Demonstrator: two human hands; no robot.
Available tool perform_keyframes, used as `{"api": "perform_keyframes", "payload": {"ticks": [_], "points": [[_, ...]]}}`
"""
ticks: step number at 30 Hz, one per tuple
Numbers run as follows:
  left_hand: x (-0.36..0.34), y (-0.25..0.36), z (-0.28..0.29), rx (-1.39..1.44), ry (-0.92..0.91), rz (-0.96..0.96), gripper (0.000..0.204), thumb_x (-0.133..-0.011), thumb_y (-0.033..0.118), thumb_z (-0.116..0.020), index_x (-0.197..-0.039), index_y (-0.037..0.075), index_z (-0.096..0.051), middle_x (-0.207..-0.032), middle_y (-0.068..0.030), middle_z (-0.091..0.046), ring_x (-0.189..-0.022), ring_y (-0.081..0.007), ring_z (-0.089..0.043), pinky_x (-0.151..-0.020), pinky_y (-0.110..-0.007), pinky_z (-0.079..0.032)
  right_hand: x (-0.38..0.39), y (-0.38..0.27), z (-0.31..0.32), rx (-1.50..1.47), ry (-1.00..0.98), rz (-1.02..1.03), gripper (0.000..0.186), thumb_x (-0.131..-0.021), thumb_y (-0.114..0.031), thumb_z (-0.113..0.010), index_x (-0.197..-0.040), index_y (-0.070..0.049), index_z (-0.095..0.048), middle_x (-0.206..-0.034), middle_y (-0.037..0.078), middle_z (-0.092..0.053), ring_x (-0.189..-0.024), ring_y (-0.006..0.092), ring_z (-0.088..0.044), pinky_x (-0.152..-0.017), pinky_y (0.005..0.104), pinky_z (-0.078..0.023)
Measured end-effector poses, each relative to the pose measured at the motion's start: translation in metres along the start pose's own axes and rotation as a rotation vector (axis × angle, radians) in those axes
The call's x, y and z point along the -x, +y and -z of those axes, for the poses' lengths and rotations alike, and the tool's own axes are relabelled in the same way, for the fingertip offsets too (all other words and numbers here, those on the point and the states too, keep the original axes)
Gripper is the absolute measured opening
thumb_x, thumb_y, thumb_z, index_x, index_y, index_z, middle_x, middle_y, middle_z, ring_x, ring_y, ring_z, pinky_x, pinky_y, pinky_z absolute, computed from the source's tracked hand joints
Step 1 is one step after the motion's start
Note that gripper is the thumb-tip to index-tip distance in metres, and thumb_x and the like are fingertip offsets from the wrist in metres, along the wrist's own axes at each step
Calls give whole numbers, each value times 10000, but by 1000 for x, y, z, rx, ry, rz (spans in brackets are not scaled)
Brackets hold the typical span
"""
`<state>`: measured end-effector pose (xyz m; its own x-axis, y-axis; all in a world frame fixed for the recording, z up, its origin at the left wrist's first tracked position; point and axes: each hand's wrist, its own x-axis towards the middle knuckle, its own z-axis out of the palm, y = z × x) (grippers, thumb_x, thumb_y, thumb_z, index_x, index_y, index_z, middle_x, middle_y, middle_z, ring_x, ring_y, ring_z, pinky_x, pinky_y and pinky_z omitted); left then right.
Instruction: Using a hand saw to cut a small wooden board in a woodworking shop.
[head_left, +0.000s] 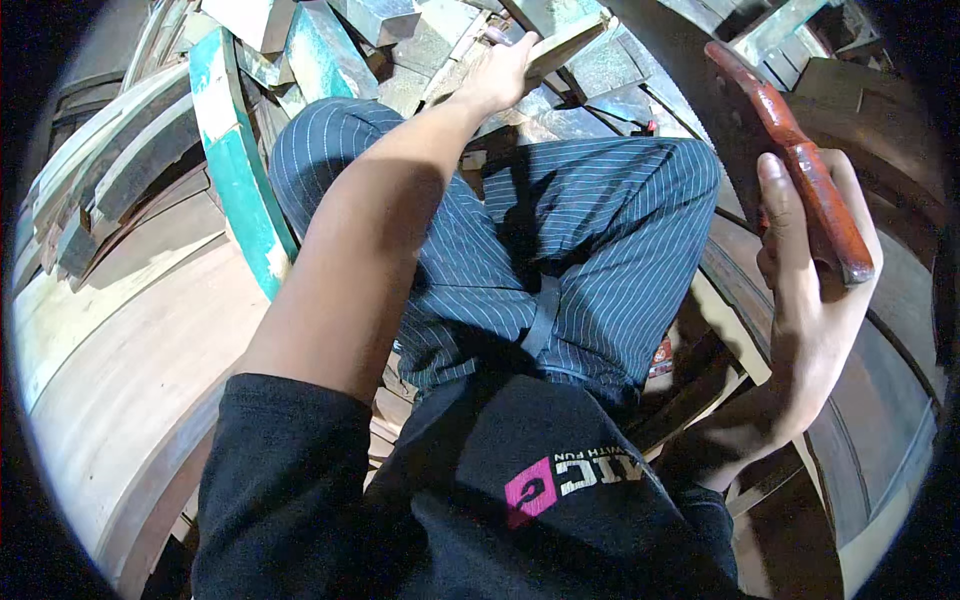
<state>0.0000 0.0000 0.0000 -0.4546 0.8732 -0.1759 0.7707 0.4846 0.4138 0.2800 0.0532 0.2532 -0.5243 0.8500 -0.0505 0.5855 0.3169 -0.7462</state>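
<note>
My right hand (pixel 810 220), raised at the right, is closed around the glossy red-brown handle (pixel 800 150) of a handsaw. Its wide dark blade (pixel 705 95) slants up and away to the left of the handle, with a toothed edge facing my knee. Beyond my knees, my left hand (pixel 500 75) reaches forward and grips a flat piece of wood (pixel 570 48). The wood points up to the right, apart from the saw. Part of my left fingers is hidden behind the wood and the hand itself.
Wood offcuts (pixel 430 60) lie heaped beyond my knees. A curved turquoise-painted board (pixel 235 160) leans at the left, beside stacked curved strips (pixel 130 150). Broad curved wooden panels (pixel 120 320) spread at the left. More boards (pixel 850 110) lie at the far right.
</note>
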Motion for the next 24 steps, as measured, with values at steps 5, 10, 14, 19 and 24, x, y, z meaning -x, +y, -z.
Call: {"api": "perform_keyframes", "payload": {"ticks": [5, 10, 14, 19, 24], "points": [[-8, -2, -7, -11, 48, -19, 272, -916, 142, -521, -1167, 134, -419, -954, -281, -635, -963, -460, -616, -802, -537, -491, -7, -2, -6, -10, 60, 189, 205, -911, -260, -679, -988, -76, -630, -660, -49, -478, -508, 12, -378, -460, 184, -261], [-10, -11, -8, -19, 73, -39, 435, -838, 290, -684, -1174, 135, -456, -902, -245, -658, -910, -442, -641, -788, -527, -516, -18, -12, 1, -108, -33, 26, 218, -901, -253, -689, -1015, -72, -650, -678, -47, -514, -540, 3, -405, -486, 167, -267], [-11, -19, -10, -38, 99, -80, 432, -836, 289, -687, -1186, 150, -476, -915, -245, -659, -879, -434, -650, -770, -514, -527, -29, -13, 0, -130, -28, 72, 222, -904, -257, -688, -1007, -65, -649, -677, -56, -494, -559, 3, -399, -507, 167, -257], [-16, -25, -13, -3, 165, -51, 428, -833, 314, -677, -1199, 171, -508, -926, -245, -658, -898, -428, -648, -785, -507, -525, -34, 2, -2, -275, -87, 89, 210, -893, -196, -684, -997, -19, -644, -652, -60, -460, -548, 21, -397, -479, 199, -287], [-20, -26, -14, -13, 180, -52, 311, -876, 291, -607, -1147, 162, -527, -937, -251, -657, -936, -426, -636, -809, -539, -500, -18, 15, -5, -169, -59, 96, 209, -888, -167, -684, -864, -12, -547, -703, -11, -436, -657, 68, -363, -582, 227, -314]]}}
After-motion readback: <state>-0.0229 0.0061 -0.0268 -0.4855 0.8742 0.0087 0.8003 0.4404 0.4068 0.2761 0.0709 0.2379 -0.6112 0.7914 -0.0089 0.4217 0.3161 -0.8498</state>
